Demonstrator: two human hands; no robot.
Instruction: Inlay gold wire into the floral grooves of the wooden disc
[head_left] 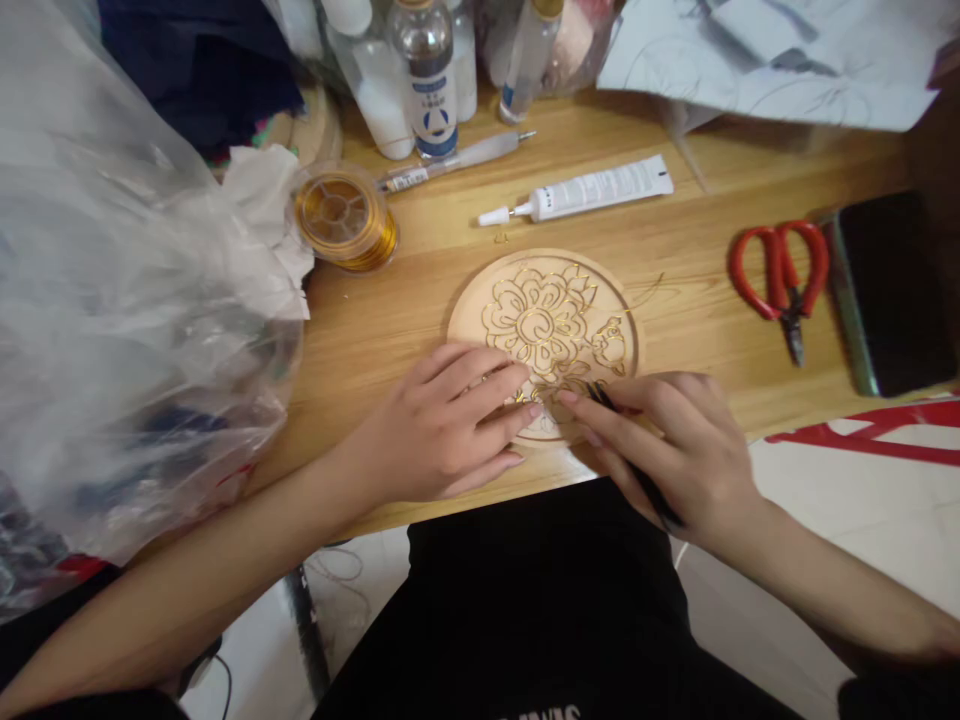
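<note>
A round wooden plate (465,308) with a raised rim lies near the table's front edge. Gold wire outlines a flower (535,325) and leaf shapes on its face. My left hand (457,425) rests over the plate's lower left edge, fingers stretched out and slightly apart. Black tweezers (651,490) are gripped in my right hand (675,440); their tips point at the lower part of the design. My right fingertips are close to the plate's surface there. Fingers partly cover the lower pattern, and whether the tweezers pinch any wire cannot be made out.
A spool of gold wire (346,218), a glue tube (600,190) and a pen (465,160) lie behind the plate. Bottles (427,90) stand farther back. Red-handled pliers (784,275) and a phone (896,295) are right. A plastic bag (135,300) bulges at left.
</note>
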